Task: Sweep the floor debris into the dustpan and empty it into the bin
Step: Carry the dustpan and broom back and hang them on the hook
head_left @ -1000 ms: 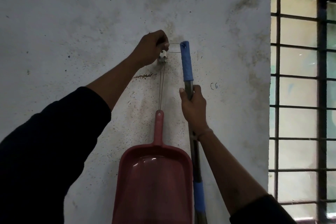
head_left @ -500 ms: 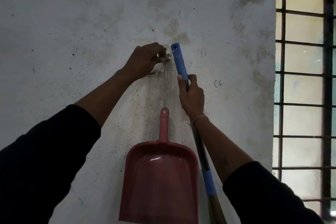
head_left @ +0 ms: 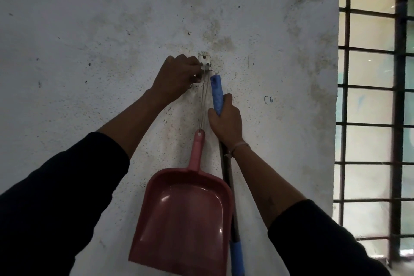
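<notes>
A red plastic dustpan [head_left: 181, 219] hangs flat against a stained white plaster wall [head_left: 89, 40], its handle upward and tied to a thin loop of wire [head_left: 204, 101] that runs up to a small white screwed-on wall hook [head_left: 205, 63]. Just beside the pan on its right stands a broom with a dark shaft and blue grip bands [head_left: 216, 94]; its top nearly reaches the hook, and a second, finer wire appears to join the tip to it. The bristles lie below the view.

The left hand [head_left: 179, 76] is raised to the hook, fingers curled and pinching at the wire where it meets the hook. The right hand [head_left: 226, 121] is wrapped firmly around the broom's upper blue grip, thumb upward along the shaft. Both forearms emerge from dark sleeves [head_left: 56, 197]. A barred window [head_left: 371, 107] stands to the right, and a small pen mark [head_left: 268, 99] lies between it and the broom.

Step in hand, as judged: fetching the tools from their hanging place; no sweeping has begun, and neither debris nor bin is in view. The next move calls for lifting each loop up and clear of the hook's prongs, taking care that the dustpan does not drop once its wire is freed.
</notes>
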